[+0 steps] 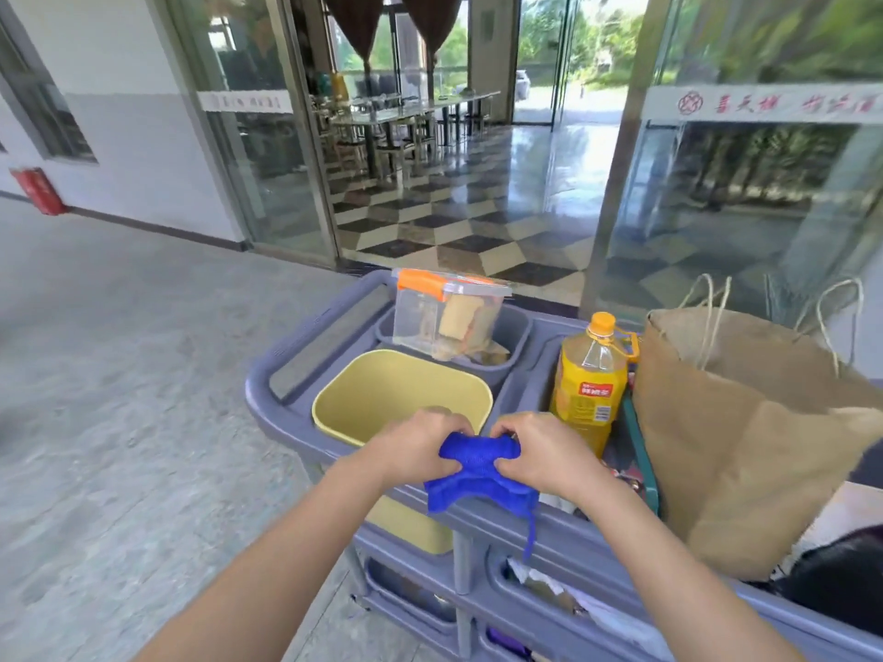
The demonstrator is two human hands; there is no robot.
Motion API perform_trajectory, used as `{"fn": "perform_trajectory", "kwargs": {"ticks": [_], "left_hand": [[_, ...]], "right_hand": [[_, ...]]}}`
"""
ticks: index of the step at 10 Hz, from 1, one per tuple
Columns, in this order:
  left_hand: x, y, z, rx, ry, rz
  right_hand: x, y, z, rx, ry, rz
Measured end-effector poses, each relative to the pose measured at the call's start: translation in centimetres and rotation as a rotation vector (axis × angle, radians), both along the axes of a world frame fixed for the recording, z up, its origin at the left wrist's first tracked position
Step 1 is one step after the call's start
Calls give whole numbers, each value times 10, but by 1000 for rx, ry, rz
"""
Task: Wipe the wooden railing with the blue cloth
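Observation:
A crumpled blue cloth [478,475] rests on the near rim of a grey plastic cart [286,413], with a thin blue strand hanging down from it. My left hand [415,446] grips the cloth's left side and my right hand [540,451] grips its right side, thumbs pressed into the fabric. No wooden railing is in view.
On the cart stand a yellow bin [363,394], a clear box with an orange lid [444,317], a yellow bottle [587,379] and a brown paper bag [745,422]. Glass doors [716,183] and a checkered tiled hall lie ahead; grey floor spreads to the left.

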State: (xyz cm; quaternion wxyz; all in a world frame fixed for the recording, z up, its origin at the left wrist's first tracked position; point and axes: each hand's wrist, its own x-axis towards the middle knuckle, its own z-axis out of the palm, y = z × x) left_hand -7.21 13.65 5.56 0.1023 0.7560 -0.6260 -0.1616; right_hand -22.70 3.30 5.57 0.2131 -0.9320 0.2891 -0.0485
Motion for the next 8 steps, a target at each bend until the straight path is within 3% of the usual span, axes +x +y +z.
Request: {"fn": "perform_trajectory", "kwargs": {"ticks": [3, 5, 8], "left_hand": [[15, -21, -37, 62, -135, -167], [24, -21, -48, 95, -5, -241], [33, -40, -21, 277, 28, -400]], "right_hand": [[16, 14, -41, -6, 138, -175], [14, 21, -56, 53, 144, -264], [21, 10, -36, 148, 204, -269]]}}
